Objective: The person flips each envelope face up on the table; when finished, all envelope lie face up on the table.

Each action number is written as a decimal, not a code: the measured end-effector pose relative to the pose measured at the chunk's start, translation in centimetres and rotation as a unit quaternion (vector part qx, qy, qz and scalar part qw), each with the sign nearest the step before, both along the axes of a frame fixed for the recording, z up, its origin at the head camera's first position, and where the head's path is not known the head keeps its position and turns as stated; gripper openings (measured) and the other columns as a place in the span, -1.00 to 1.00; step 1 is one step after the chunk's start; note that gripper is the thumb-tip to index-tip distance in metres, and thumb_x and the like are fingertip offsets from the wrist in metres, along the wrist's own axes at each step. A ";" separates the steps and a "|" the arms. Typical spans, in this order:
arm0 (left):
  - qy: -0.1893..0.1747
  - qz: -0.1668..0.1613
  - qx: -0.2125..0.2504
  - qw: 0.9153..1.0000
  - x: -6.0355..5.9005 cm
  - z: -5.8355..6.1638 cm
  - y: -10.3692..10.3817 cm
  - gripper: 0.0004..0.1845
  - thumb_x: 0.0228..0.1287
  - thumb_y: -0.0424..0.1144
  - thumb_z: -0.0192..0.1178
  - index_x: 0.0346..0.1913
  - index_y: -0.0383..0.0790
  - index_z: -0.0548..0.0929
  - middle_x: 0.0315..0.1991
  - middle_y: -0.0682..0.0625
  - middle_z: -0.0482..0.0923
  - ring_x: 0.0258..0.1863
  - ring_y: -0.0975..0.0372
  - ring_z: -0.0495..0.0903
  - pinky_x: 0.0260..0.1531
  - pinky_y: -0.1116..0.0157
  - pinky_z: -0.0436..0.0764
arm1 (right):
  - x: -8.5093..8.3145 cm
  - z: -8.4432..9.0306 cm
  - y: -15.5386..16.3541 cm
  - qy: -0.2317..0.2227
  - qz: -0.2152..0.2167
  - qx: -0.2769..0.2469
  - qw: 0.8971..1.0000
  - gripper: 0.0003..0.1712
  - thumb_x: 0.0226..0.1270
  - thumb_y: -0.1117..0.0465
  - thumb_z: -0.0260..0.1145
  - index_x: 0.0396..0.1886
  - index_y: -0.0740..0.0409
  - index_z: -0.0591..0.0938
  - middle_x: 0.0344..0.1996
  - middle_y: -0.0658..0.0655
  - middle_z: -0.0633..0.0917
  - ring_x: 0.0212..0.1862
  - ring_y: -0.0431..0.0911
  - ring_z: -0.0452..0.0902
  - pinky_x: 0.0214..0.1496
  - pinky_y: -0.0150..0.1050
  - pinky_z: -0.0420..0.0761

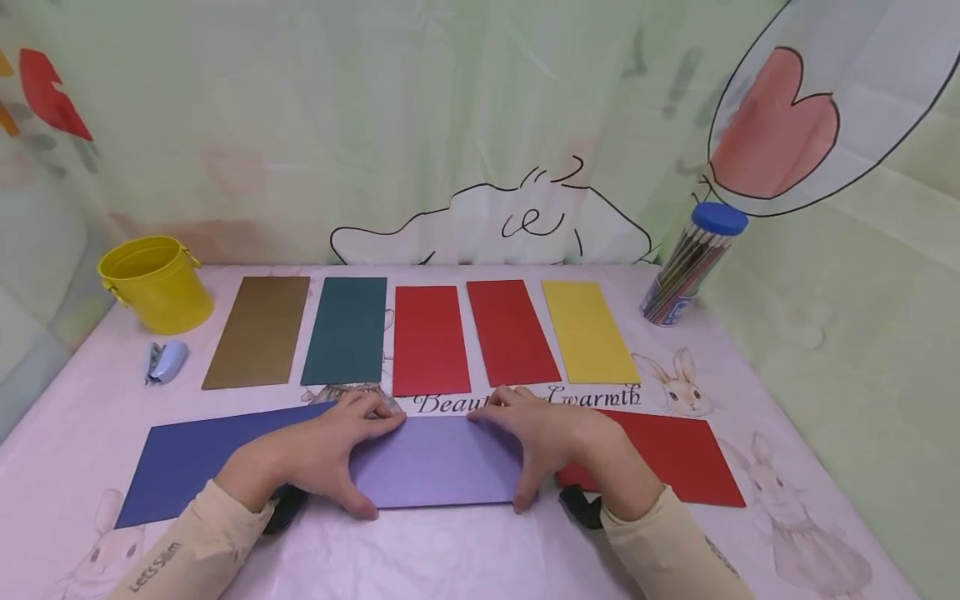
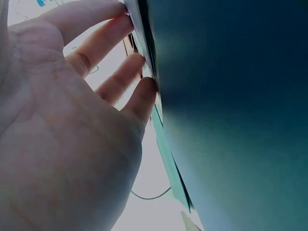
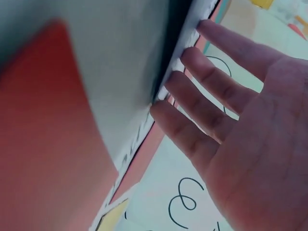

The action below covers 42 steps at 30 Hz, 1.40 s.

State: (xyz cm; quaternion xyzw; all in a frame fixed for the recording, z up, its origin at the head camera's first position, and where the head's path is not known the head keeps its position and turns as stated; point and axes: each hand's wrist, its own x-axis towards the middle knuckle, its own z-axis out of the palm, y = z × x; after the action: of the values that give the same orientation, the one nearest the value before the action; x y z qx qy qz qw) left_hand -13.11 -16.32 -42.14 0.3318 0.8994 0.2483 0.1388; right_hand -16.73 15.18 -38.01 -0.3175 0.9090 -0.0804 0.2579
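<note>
A lilac rectangular card (image 1: pixel 442 462) lies lengthwise at the front middle of the table. My left hand (image 1: pixel 330 446) grips its left end, thumb at the near edge and fingertips at the far edge. The right hand (image 1: pixel 543 433) grips the other end the same way. In the left wrist view, the left hand's fingers (image 2: pixel 118 79) touch the far edge. The right wrist view shows the right hand's fingers (image 3: pixel 192 94) along that edge too. A blue card (image 1: pixel 202 458) lies partly under the left forearm, and a red card (image 1: pixel 667 458) partly behind the right.
Behind stand out a brown card (image 1: pixel 262 333), a dark green card (image 1: pixel 345 333), two red cards (image 1: pixel 431 342) and a yellow card (image 1: pixel 588 333) in a row. A yellow bucket (image 1: pixel 161 292) and a pale blue stapler (image 1: pixel 165 362) are left; a pencil tube (image 1: pixel 690 267) is right.
</note>
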 end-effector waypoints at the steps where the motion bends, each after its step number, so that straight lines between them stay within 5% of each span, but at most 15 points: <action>1: 0.002 -0.003 0.004 1.000 0.0 0.0 0.0 0.10 -0.15 0.24 0.55 0.47 -0.21 0.40 0.24 0.11 0.27 0.33 0.10 0.15 0.19 0.07 0.44 | 0.1 0.1 0.1 -0.006 -0.005 -0.003 1.000 0.15 -0.30 -0.03 0.76 0.43 -0.19 0.45 0.14 -0.10 0.38 0.24 -0.15 0.27 0.18 -0.07 0.52; 10: -0.002 -0.009 0.048 0.999 -0.3 -0.2 -0.7 -0.04 -0.07 0.18 0.52 0.39 -0.26 0.50 0.26 0.10 0.33 0.27 0.17 0.30 0.19 0.19 0.43 | 0.1 1.1 1.1 -0.044 -0.025 -0.031 0.998 -0.02 -0.22 -0.04 0.72 0.34 -0.21 0.56 0.24 -0.09 0.44 0.25 -0.15 0.35 0.25 -0.07 0.47; 16: -0.037 0.012 0.058 0.998 -0.5 0.4 -1.1 -0.24 0.03 0.16 0.46 0.32 -0.07 0.61 0.32 0.15 0.43 0.35 0.13 0.32 0.26 -0.01 0.40 | -0.5 1.7 1.9 -0.060 -0.009 -0.084 0.995 -0.13 -0.13 0.02 0.69 0.28 -0.06 0.60 0.10 -0.12 0.58 0.16 -0.16 0.47 0.24 -0.11 0.50; 21: -0.005 0.001 0.109 0.994 -0.9 0.7 -1.3 -0.52 0.16 0.09 0.42 0.12 0.01 0.75 0.15 0.20 0.62 0.23 0.18 0.52 0.18 0.00 0.50 | -0.8 2.4 2.8 -0.087 -0.004 -0.138 0.987 -0.30 0.02 0.14 0.59 0.24 -0.04 0.62 -0.02 -0.12 0.65 0.07 -0.13 0.55 0.18 -0.07 0.54; 25: 0.017 -0.003 0.180 0.984 -1.3 0.6 -1.4 -0.71 0.29 -0.07 0.39 0.02 -0.03 0.80 -0.04 0.22 0.71 0.02 0.29 0.65 0.02 0.12 0.62 | -1.0 2.9 3.2 -0.099 0.020 -0.184 0.978 -0.41 0.20 0.30 0.42 0.27 0.04 0.59 -0.02 -0.05 0.67 0.07 -0.11 0.58 0.17 -0.08 0.56; 34: -0.004 0.085 0.238 0.967 -1.4 0.7 -1.7 -0.58 0.45 -0.17 0.24 0.32 -0.09 0.60 0.06 -0.03 0.69 -0.10 0.21 0.70 -0.14 0.24 0.66 | -1.6 3.8 3.2 -0.042 0.016 -0.246 0.968 -0.54 0.41 0.37 0.27 0.26 0.02 0.57 0.04 -0.02 0.66 0.11 -0.08 0.58 0.11 -0.11 0.59; 38: 0.010 0.108 0.233 0.966 -1.6 0.7 -1.7 -0.52 0.46 -0.14 0.23 0.39 0.04 0.52 -0.44 0.06 0.59 -0.55 0.24 0.53 -0.57 0.32 0.50 | -1.8 3.5 3.2 -0.017 0.005 -0.270 0.963 -0.58 0.42 0.38 0.27 0.21 0.00 0.59 -0.02 -0.04 0.66 0.04 -0.10 0.59 0.06 -0.13 0.61; 42: 0.002 0.116 0.237 0.965 -1.8 0.5 -1.6 -0.48 0.44 -0.15 0.26 0.41 0.05 0.48 -0.47 0.14 0.58 -0.55 0.23 0.55 -0.58 0.31 0.49 | -1.9 3.0 3.3 -0.001 0.001 -0.285 0.958 -0.60 0.40 0.42 0.28 0.16 0.02 0.60 -0.08 -0.01 0.66 -0.04 -0.08 0.60 -0.01 -0.15 0.64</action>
State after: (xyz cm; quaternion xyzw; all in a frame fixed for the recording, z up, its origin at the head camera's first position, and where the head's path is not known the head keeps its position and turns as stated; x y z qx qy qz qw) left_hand -14.89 -17.89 -41.68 0.2488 0.8476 0.4681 0.0251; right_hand -18.64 18.47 -34.98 -0.3785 0.8477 -0.3365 0.1578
